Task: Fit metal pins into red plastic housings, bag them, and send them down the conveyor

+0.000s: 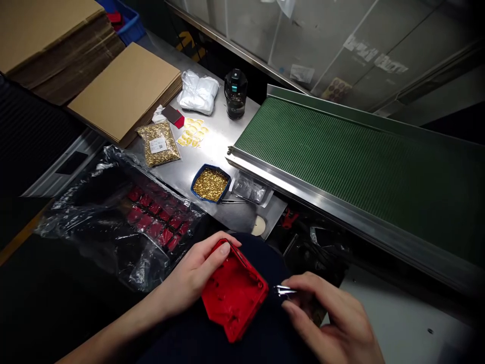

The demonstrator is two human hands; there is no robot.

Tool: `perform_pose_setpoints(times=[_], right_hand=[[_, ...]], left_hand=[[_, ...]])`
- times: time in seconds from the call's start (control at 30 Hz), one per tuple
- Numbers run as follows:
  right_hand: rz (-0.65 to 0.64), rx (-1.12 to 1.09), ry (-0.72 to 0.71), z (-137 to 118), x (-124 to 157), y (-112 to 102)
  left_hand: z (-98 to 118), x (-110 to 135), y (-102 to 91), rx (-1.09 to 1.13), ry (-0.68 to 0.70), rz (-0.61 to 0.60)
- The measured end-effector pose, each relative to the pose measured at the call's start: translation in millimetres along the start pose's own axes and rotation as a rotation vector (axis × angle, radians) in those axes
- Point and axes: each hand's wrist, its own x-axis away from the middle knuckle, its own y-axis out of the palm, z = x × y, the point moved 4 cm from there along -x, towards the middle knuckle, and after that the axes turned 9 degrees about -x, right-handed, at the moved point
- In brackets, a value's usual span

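My left hand (pixel 202 265) grips a red plastic housing (pixel 237 288) by its upper left edge, thumb pressed on the rim. The shell is tilted over my lap, its hollow inside turned up, with small posts and holes at the corners. Just to the right of it, my right hand (pixel 322 308) pinches shiny metal tweezers (pixel 283 290) between thumb and forefinger. Their tips point left at the housing's side, a small gap away. Most of the tool is hidden by my fingers.
A blue tray (pixel 210 183) of small brass-coloured parts sits on the metal table (pixel 223 222). Beyond it lie a bag of similar parts (pixel 158 144) and a black bottle (pixel 235 93). At left is a plastic bag with red pieces (pixel 155 212); at right, a green conveyor (pixel 322 156).
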Motion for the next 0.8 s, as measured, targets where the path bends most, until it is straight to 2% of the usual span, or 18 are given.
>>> perform_pose_setpoints(times=[0.27, 0.8], right_hand=[[0.045, -0.039, 0.035, -0.8, 0.9, 5.1], [0.041, -0.080, 0.031, 0.2, 3.1, 6.1]], left_hand=[[-2.0, -0.5, 1.1, 0.073, 0.011, -0.008], [-1.3, 4.4, 1.6, -0.005, 0.038, 0.022]])
